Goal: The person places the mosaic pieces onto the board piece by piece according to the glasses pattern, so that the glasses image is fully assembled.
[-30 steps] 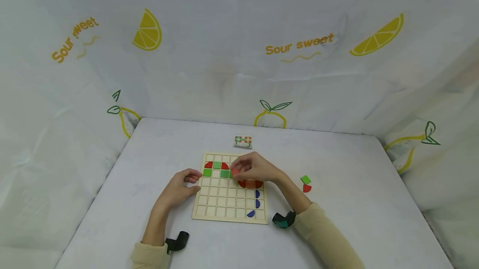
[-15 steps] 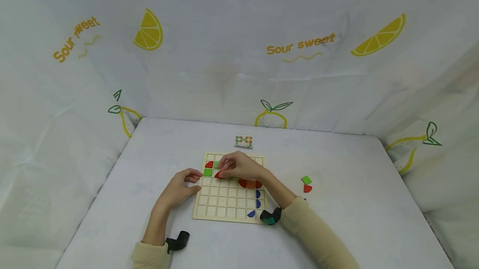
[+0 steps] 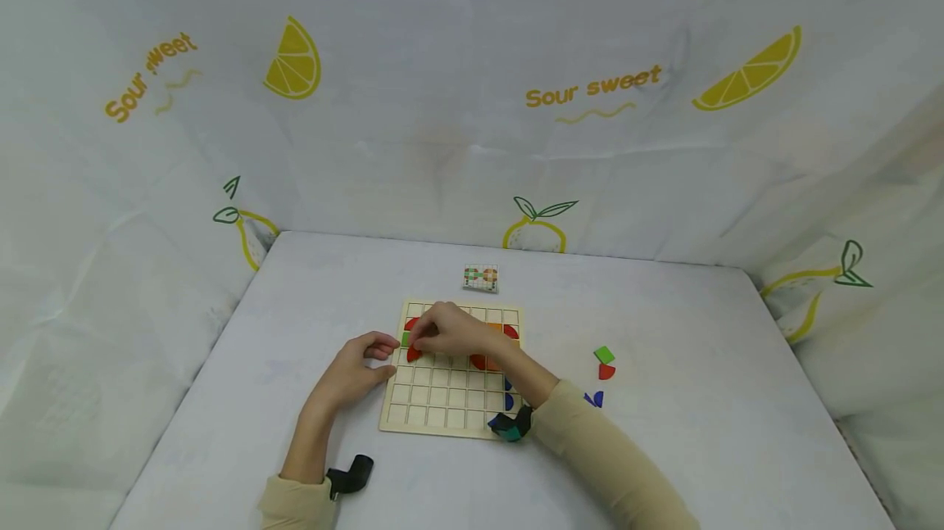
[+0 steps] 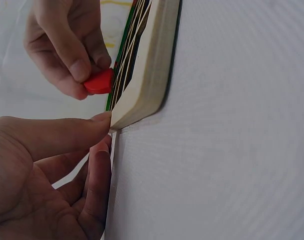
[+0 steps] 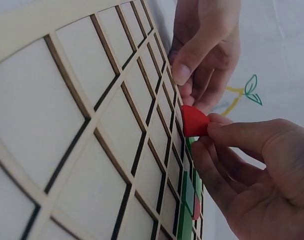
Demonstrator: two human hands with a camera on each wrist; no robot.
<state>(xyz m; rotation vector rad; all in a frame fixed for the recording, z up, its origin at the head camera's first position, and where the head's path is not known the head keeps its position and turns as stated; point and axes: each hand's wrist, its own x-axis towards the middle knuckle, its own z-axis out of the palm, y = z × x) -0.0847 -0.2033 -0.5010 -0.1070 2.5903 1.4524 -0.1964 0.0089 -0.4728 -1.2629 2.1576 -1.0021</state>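
Note:
My right hand [image 3: 453, 329] pinches a red quarter-circle tile [image 5: 194, 121] between thumb and fingers, over the upper left of a wooden grid board [image 3: 428, 431]. In the left wrist view the red tile's lower edge is at the board's surface; whether it touches is unclear. My left hand [image 3: 357, 370] rests at the board's left edge, thumb touching the rim and the other fingers loosely bent. A green square tile [image 3: 405, 339] sits in the grid close by. Red tiles [image 3: 510, 332] and blue tiles [image 3: 509, 402] lie in cells at the right. My right hand and forearm hide several cells.
Right of the board lie a loose green square [image 3: 605, 355], a red quarter-circle [image 3: 606, 371] and blue pieces [image 3: 598, 399]. A small pattern card [image 3: 481, 278] stands behind the board. White printed cloth [image 3: 442, 169] hangs beyond the table's back edge.
My right hand has moved left across the board with the red tile, from the middle to the left columns. Loose blue pieces have come into sight at the right. My left hand has stayed put.

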